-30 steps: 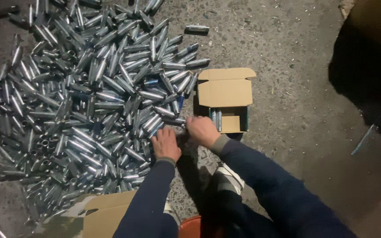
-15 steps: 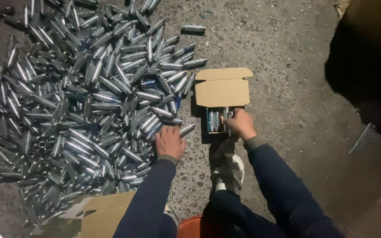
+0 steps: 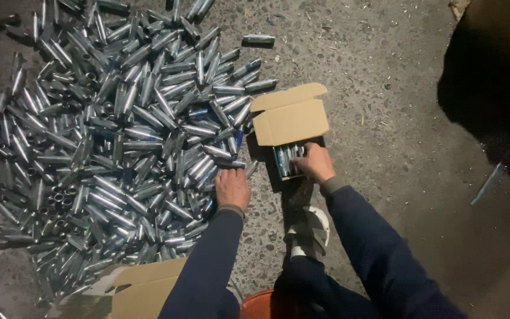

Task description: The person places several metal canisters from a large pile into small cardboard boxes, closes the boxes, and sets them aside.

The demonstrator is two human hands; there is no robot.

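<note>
Head camera looks straight down on my two hands at work over a concrete floor [image 3: 385, 147]. My left hand [image 3: 232, 188] lies palm down at the near edge of the big heap of metal tubes [image 3: 119, 136], fingers curled onto the tubes there; whether it already grips one I cannot tell, since the back of the hand hides the fingertips. My right hand [image 3: 314, 163] is at the mouth of the small cardboard box [image 3: 290, 121], fingers bent down among the tubes in the box [image 3: 284, 159], which lie packed side by side, touching. The hand seems to be pressing or settling them, though I cannot tell if it clasps one. The box sits just beside the heap, its flap folded back and away from me, which I judge keeps the opening clear and the reach from heap to box short. A lone tube [image 3: 258, 39] lies apart at the far edge. A second cardboard box [image 3: 143, 286] sits near my left sleeve, and my shoe [image 3: 309, 230] rests between the arms.
</note>
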